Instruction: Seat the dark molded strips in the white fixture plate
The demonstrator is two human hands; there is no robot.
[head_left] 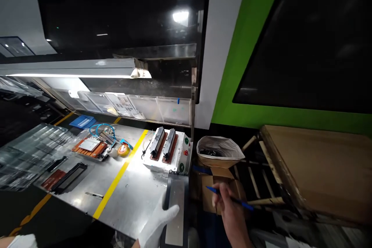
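Note:
My left hand (157, 224), in a white glove, rests its thumb and fingers on the left edge of a dark flat tray with a grey panel (176, 207) at the metal bench's near right corner. My right hand (231, 215) is bare and grips a blue pen (232, 199), hovering over a cardboard box (207, 197) just right of the bench. Behind the tray stands a white fixture box (181, 151) that carries two long black-and-copper parts (163, 144) and has green and red buttons on its side.
A yellow line (119, 174) crosses the steel bench (136, 193). To its left lie a copper plate with blue cable (93, 145), a yellow tape roll (124, 149), a black frame (69, 176) and clear plastic trays (29, 151). A bag-lined box (219, 151) and a large brown board (319, 166) are to the right.

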